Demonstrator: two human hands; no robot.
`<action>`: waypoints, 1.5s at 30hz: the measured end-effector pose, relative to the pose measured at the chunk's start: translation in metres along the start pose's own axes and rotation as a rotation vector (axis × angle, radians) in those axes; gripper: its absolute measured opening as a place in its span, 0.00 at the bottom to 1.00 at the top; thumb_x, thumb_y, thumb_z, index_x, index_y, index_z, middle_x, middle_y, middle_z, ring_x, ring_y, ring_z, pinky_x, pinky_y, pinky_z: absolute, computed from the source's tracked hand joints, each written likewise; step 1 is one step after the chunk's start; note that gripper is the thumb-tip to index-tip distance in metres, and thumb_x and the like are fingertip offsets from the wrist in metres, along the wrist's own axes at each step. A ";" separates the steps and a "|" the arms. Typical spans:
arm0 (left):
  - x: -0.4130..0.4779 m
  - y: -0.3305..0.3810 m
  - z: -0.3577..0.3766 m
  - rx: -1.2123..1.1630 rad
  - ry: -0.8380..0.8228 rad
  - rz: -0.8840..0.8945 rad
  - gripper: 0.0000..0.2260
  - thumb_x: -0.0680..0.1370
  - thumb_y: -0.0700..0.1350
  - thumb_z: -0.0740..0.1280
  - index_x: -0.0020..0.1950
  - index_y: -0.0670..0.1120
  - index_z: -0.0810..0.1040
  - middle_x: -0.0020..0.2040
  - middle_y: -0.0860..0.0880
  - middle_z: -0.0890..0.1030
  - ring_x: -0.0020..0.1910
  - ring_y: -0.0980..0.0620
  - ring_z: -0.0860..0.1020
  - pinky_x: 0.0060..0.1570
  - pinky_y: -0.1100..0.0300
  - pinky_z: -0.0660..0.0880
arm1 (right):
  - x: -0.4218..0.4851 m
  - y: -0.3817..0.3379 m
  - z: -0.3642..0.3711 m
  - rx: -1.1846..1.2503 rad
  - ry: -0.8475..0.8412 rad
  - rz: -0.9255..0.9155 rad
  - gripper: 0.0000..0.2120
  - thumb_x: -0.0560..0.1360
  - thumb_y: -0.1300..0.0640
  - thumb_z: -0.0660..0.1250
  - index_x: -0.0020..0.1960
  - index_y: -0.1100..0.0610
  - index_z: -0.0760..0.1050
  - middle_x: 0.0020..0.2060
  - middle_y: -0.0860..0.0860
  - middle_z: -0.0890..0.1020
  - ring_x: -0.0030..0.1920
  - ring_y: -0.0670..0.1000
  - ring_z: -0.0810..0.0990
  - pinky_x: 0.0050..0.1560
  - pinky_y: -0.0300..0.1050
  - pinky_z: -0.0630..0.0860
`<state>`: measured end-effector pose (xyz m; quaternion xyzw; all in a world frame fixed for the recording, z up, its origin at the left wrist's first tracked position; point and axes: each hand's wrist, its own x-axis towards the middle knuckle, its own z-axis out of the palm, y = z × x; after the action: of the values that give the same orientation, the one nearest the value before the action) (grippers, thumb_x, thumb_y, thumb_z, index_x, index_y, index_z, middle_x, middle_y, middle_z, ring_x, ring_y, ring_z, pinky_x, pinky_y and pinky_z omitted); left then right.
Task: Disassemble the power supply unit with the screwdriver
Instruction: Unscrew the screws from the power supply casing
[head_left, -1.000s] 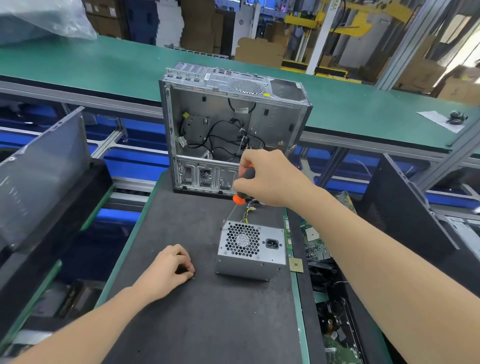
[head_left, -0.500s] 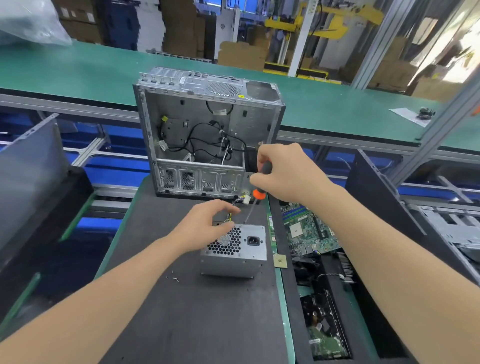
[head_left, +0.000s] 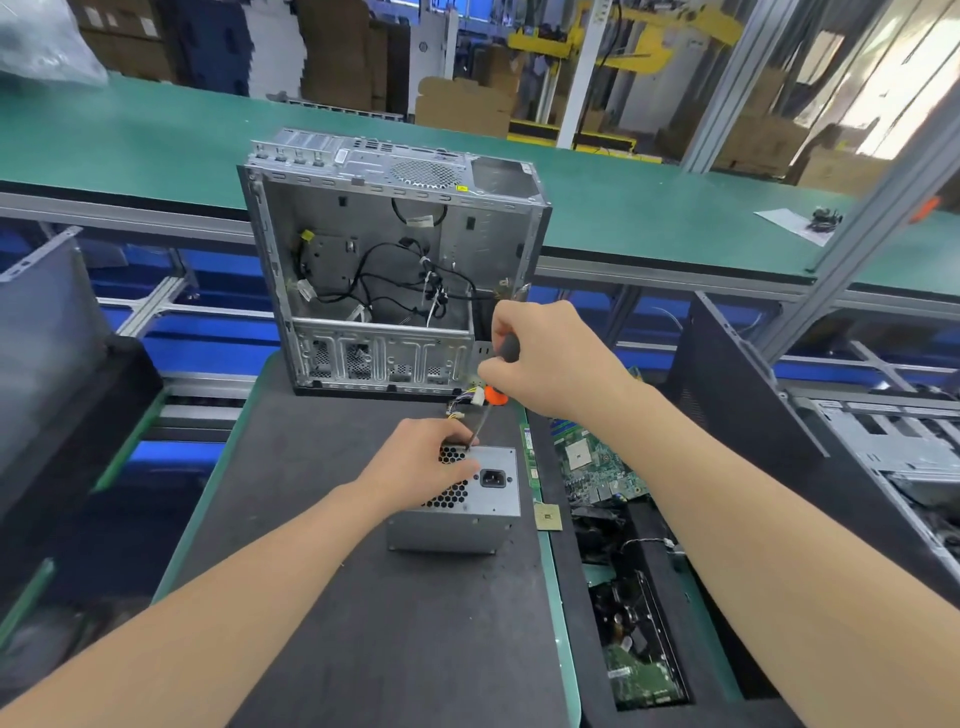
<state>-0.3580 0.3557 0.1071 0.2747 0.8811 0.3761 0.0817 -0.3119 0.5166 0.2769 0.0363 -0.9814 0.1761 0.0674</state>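
Right fingers (head_left: 506, 318) round black-orange screwdriver (head_left: 497, 397), left fingers (head_left: 445, 432) spread atop boxy metal power supply unit (head_left: 491, 506)

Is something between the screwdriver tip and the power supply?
Nothing visible. The right hand points the screwdriver down at the top rear edge of the power supply; the left hand rests on that top beside the tip, not under it.
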 end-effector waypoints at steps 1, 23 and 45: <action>0.000 -0.001 0.000 0.003 0.006 0.003 0.13 0.77 0.51 0.75 0.61 0.52 0.85 0.57 0.56 0.85 0.58 0.61 0.80 0.55 0.71 0.72 | 0.000 0.000 0.000 -0.004 -0.003 0.001 0.06 0.72 0.53 0.68 0.42 0.53 0.70 0.40 0.52 0.81 0.40 0.56 0.80 0.42 0.56 0.82; 0.003 -0.006 0.008 0.041 0.102 0.035 0.04 0.81 0.51 0.72 0.49 0.52 0.80 0.43 0.59 0.85 0.42 0.57 0.81 0.47 0.56 0.79 | 0.037 -0.024 0.006 -0.379 -0.050 0.125 0.19 0.80 0.47 0.65 0.38 0.56 0.63 0.35 0.52 0.66 0.37 0.58 0.74 0.32 0.46 0.68; 0.012 -0.007 0.012 -0.115 0.049 -0.031 0.07 0.81 0.44 0.71 0.44 0.54 0.84 0.39 0.64 0.83 0.31 0.55 0.72 0.36 0.62 0.70 | 0.048 -0.021 0.013 -0.298 -0.007 -0.061 0.12 0.74 0.54 0.67 0.37 0.55 0.67 0.33 0.49 0.69 0.33 0.54 0.72 0.29 0.41 0.61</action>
<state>-0.3671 0.3657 0.0939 0.2465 0.8639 0.4316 0.0817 -0.3586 0.4897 0.2789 0.0565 -0.9953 0.0262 0.0740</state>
